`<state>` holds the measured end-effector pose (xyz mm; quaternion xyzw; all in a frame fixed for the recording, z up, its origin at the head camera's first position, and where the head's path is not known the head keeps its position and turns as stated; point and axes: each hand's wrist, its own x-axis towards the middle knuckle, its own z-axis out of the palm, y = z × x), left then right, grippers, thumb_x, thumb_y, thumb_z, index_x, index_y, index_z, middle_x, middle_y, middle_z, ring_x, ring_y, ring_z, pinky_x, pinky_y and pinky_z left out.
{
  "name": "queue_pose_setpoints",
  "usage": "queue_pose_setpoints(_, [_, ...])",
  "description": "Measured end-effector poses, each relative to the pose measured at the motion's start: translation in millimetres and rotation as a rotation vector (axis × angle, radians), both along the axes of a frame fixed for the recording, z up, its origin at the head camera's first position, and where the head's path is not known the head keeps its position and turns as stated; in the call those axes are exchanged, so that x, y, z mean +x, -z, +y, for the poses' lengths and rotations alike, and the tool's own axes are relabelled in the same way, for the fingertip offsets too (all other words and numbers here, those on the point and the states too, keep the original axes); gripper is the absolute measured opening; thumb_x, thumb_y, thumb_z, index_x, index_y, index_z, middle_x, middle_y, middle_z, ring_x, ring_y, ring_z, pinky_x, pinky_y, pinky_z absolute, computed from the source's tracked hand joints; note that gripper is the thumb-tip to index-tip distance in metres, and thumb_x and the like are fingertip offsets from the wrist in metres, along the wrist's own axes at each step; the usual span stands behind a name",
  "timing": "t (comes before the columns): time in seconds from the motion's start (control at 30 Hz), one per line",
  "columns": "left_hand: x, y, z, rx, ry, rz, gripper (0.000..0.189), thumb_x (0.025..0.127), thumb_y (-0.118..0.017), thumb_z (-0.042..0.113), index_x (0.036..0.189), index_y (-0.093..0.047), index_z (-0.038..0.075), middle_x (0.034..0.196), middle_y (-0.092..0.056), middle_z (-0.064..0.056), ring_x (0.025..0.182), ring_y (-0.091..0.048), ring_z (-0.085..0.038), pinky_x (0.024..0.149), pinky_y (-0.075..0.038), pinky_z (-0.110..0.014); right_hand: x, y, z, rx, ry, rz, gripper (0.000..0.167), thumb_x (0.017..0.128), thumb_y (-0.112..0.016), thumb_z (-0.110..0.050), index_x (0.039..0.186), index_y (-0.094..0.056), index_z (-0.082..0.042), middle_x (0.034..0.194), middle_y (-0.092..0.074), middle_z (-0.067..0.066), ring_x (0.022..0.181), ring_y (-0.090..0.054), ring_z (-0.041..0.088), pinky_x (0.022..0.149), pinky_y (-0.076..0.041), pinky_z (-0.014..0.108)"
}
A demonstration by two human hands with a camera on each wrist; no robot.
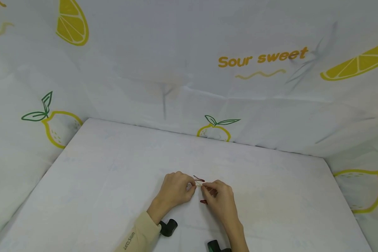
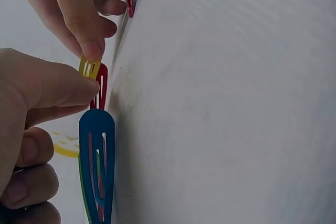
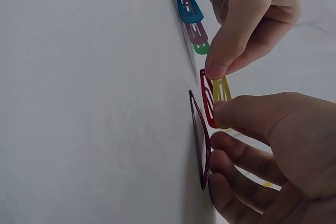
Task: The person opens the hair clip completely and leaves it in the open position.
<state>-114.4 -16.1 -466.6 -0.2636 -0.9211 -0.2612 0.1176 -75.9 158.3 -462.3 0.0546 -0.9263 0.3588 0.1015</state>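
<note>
Both hands meet at a yellow snap hair clip, each pinching one end between thumb and fingers. The left hand is at its narrower end, the right hand at its wider end. Right beside it is a red snap clip; whether a fingertip touches that one I cannot tell. A dark red clip, its frame spread apart, stands by the right hand's curled lower fingers. Near the left hand, a blue clip overlaps a pink clip and a green clip.
The white tabletop stretches around the hands. Behind it rises a white cloth backdrop printed with lemons and lettering. Black wrist devices show at the left wrist and at the right forearm.
</note>
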Motion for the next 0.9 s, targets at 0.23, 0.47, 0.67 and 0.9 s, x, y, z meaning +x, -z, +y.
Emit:
queue_pose_setpoints(0.23, [-0.9,1.7,0.1,-0.024,-0.018,-0.003,0.004,0.079,-0.080,0.017,0.076,-0.081,0.020,0.067,-0.074,0.006,0.049,-0.041,0.000,0.046,-0.031,-0.016,-1.7,1.8,-2.2,0.022,0.014,-0.027,0.006,0.085,-0.077,-0.001,0.090,-0.081,-0.002,0.075,-0.072,0.003,0.064,-0.059,0.004,0.059,-0.050,0.016])
queue_pose_setpoints(0.47, [-1.7,2.5,-0.4,-0.033,-0.020,-0.029,0.005,0.080,-0.080,0.018,0.077,-0.081,0.020,0.068,-0.075,0.006,0.050,-0.041,-0.001,0.045,-0.030,-0.016,-2.9,2.9,-3.4,0.035,0.037,-0.052,0.006,0.085,-0.078,-0.002,0.090,-0.081,-0.002,0.075,-0.071,0.003,0.064,-0.057,0.003,0.059,-0.048,0.016])
queue_pose_setpoints(0.67, [-1.9,2.6,-0.6,-0.038,-0.017,-0.048,0.005,0.082,-0.079,0.020,0.078,-0.082,0.019,0.070,-0.076,0.005,0.050,-0.037,0.001,0.045,-0.028,-0.016,-2.3,1.8,-3.5,0.037,0.032,-0.064,0.008,0.084,-0.078,-0.001,0.091,-0.082,-0.003,0.078,-0.072,0.005,0.066,-0.058,0.006,0.059,-0.048,0.016])
queue_pose_setpoints(0.9, [-1.2,2.7,-0.7,-0.042,-0.018,-0.061,0.005,0.083,-0.079,0.021,0.082,-0.083,0.019,0.070,-0.076,0.004,0.050,-0.035,0.001,0.045,-0.028,-0.015,-2.1,1.8,-3.9,0.027,0.046,-0.080,0.009,0.084,-0.078,-0.001,0.092,-0.082,-0.003,0.079,-0.072,0.004,0.067,-0.057,0.005,0.060,-0.048,0.016])
